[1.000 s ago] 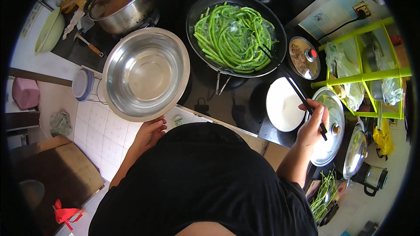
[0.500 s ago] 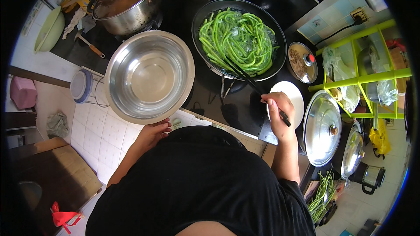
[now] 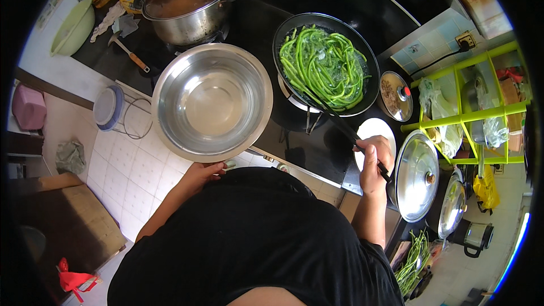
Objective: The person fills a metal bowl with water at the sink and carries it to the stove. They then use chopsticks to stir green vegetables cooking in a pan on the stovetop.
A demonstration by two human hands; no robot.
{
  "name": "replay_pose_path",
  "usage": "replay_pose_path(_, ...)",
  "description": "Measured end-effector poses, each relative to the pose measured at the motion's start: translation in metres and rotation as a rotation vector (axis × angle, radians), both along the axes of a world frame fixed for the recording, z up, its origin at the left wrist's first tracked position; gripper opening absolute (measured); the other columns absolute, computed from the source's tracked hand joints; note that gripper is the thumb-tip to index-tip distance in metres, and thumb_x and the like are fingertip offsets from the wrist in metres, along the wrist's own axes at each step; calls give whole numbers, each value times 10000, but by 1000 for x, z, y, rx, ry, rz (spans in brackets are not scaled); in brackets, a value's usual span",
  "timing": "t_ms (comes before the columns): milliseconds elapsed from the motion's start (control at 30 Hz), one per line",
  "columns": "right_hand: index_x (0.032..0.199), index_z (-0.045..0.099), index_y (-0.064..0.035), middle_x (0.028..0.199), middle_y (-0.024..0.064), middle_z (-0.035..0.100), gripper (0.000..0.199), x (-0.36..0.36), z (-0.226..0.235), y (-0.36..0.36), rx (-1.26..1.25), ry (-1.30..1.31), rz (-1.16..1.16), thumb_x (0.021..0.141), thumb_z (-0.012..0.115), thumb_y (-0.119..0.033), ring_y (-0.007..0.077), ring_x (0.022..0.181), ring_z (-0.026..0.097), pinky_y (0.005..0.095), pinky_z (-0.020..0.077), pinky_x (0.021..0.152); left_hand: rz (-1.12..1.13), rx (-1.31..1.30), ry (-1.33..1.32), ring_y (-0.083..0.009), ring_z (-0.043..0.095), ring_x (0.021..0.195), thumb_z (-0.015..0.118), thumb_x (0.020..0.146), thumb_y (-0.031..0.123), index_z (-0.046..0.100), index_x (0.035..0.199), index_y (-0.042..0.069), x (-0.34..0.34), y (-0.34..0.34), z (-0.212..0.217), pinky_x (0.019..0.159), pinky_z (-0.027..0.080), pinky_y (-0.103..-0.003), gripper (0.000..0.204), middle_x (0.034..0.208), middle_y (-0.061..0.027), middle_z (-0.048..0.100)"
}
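A wide steel basin (image 3: 212, 102) is held level, with a little clear liquid or just shine at its bottom; I cannot tell which. My left hand (image 3: 203, 174) is closed at its near rim, the fingers partly hidden beneath it. My right hand (image 3: 374, 164) grips a pair of black chopsticks (image 3: 343, 124), their tips reaching into the near side of a black wok (image 3: 371, 99). Long green beans (image 3: 326, 65) lie coiled in bubbling liquid in that wok, on the stove. A white plate (image 3: 375, 129) sits beyond my right hand, partly covered by it.
A lidded steel pot (image 3: 190, 17) stands at the back left, near a wooden-handled tool (image 3: 133, 56). Right of the wok are a small lidded bowl (image 3: 395, 96), a large steel lid (image 3: 417, 175) and a green rack (image 3: 464, 116). Raw long beans (image 3: 413, 263) lie at lower right.
The whole view has shifted, so the stove things appear farther right and slightly lower. Both hands keep their holds, and the chopstick tips stay at the wok's near side.
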State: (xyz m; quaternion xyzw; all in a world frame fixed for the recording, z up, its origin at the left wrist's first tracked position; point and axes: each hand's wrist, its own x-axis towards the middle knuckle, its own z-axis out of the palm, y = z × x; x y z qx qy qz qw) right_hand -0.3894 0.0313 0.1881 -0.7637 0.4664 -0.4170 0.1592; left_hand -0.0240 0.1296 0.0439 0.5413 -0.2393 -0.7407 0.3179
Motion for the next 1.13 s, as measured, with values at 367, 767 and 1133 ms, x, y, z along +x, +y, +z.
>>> replay_pose_path(367,798,606,16,689,112,593,253,27,-14,19,24,-146,-184,900,463,-166,222,649,545,319,422,638,-237,-92,-130,-169,558,949,592,866,212,504,1182,5,32,3,-19,775,469,-303,389,1090,-105,576)
replay_pose_path(767,817,590,-9,754,111,603,70,17,-12,68,-213,-9,-289,803,529,-41,270,673,562,345,443,641,-351,-175,-45,-81,503,793,560,893,208,532,1110,14,12,-10,-34,692,422,-218,292,924,-7,555)
replay_pose_path(1133,872,587,1,777,130,591,112,-48,-20,107,-372,57,-218,792,575,-75,277,674,554,353,455,617,-515,-179,-131,-110,559,928,506,928,272,504,1182,73,-53,-8,-23,787,460,-266,322,1084,-37,591)
